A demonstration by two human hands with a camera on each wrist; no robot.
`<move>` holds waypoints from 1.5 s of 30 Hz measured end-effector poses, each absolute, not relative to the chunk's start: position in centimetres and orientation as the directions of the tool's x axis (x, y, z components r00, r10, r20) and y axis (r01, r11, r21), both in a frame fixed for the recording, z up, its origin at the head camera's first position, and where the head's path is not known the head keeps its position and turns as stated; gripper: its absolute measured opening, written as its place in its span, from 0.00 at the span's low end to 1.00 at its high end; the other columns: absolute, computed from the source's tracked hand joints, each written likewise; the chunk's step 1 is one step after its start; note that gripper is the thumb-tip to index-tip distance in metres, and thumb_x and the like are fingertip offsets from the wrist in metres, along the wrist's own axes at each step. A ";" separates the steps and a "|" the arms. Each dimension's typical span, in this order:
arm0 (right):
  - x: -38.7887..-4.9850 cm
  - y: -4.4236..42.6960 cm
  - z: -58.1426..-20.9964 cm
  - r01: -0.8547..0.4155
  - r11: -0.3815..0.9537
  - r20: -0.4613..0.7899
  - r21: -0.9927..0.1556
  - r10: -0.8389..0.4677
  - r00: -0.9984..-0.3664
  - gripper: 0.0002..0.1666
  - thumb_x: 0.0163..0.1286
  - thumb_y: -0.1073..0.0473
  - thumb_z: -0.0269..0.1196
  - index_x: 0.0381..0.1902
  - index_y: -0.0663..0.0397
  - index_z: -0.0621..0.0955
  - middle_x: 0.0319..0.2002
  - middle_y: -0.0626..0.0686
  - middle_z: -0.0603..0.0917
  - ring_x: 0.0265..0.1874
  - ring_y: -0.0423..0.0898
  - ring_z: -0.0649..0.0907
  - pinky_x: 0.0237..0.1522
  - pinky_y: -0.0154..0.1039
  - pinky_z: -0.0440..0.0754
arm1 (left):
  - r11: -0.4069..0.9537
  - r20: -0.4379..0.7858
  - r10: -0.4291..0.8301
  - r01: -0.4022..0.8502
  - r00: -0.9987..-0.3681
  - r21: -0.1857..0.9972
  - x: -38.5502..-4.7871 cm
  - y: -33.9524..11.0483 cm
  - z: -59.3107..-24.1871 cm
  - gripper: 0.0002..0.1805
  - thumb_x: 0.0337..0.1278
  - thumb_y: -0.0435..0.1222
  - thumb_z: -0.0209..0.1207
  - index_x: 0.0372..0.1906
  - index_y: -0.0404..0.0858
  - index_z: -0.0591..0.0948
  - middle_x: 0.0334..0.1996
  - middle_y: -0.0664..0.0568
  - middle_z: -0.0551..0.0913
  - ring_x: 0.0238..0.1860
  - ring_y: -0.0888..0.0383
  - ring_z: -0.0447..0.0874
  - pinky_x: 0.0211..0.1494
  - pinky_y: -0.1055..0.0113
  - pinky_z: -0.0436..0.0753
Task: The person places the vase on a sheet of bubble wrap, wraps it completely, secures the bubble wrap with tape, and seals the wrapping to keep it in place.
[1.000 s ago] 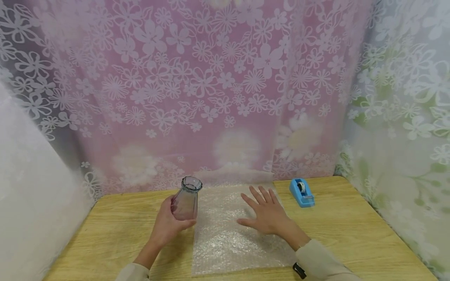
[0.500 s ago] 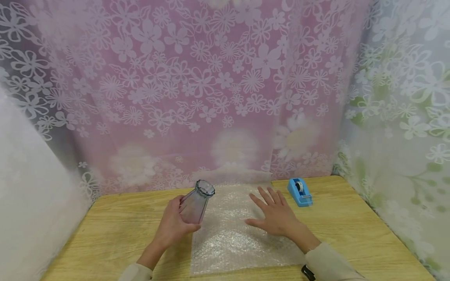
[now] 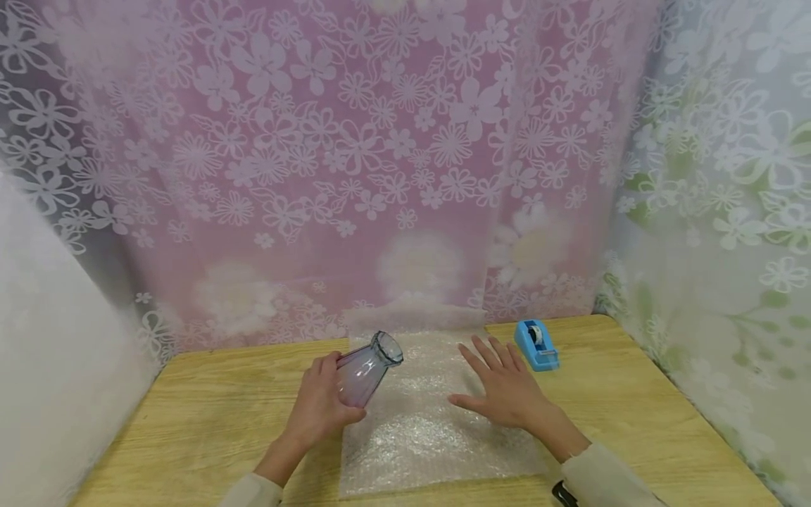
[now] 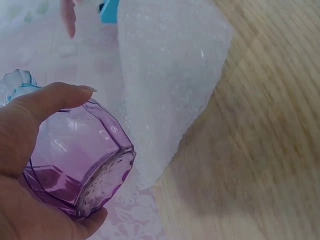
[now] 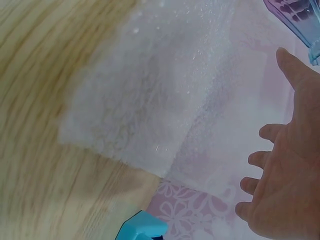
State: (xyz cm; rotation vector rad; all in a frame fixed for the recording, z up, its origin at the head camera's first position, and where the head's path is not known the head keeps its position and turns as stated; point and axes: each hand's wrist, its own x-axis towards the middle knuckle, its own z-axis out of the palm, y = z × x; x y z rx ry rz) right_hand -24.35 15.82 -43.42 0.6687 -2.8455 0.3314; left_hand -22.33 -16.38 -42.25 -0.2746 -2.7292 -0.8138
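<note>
Over the left part of a sheet of bubble wrap [image 3: 418, 429], as the head view has it, the left hand [image 3: 319, 407] holds a tinted glass vase [image 3: 362, 377] — tilted, its mouth turned towards the right hand [image 3: 510, 394]. That right hand spreads its fingers, holding nothing, above the wrap's right side; whether it touches the sheet I cannot tell. Near its fingertips a blue tape dispenser [image 3: 537, 345] stands on the wooden table [image 3: 209, 422], before a pink flowered curtain [image 3: 355, 176].

From the left wrist, the left hand's digits clasp the vase on both sides, its purple faceted base showing and its bluish neck beyond.

From the right wrist, the right hand's fingers stand apart — the vase partly visible at the upper right corner, the dispenser at the bottom edge.
</note>
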 end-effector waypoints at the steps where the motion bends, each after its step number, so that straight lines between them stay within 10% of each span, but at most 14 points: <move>1: -24.3 15.9 -43.4 -0.458 0.873 0.246 -0.170 -0.412 -0.877 0.53 0.59 0.21 0.48 0.74 0.45 0.59 0.73 0.56 0.54 0.71 0.61 0.50 0.65 0.64 0.45 | 0.827 0.321 0.104 0.261 -0.941 0.497 -22.3 -16.3 -42.3 0.52 0.22 0.43 0.77 0.61 0.31 0.67 0.51 0.39 0.72 0.48 0.43 0.71 0.44 0.51 0.76; 16: -23.7 16.0 -43.1 -0.479 0.868 0.299 -0.130 -0.426 -0.854 0.55 0.58 0.22 0.50 0.73 0.48 0.60 0.73 0.57 0.55 0.71 0.60 0.52 0.66 0.63 0.46 | 0.913 0.430 0.236 0.351 -0.871 0.209 -22.0 -14.7 -42.5 0.52 0.19 0.42 0.76 0.61 0.30 0.67 0.51 0.38 0.72 0.51 0.38 0.71 0.52 0.44 0.73; 45: -23.0 14.1 -41.8 -0.535 0.840 0.320 -0.088 -0.484 -0.814 0.57 0.57 0.23 0.55 0.74 0.50 0.57 0.74 0.55 0.52 0.72 0.58 0.48 0.67 0.62 0.46 | 0.930 0.380 0.301 0.358 -0.875 0.088 -21.7 -12.3 -43.1 0.49 0.20 0.43 0.78 0.58 0.34 0.69 0.48 0.41 0.72 0.49 0.41 0.71 0.52 0.45 0.73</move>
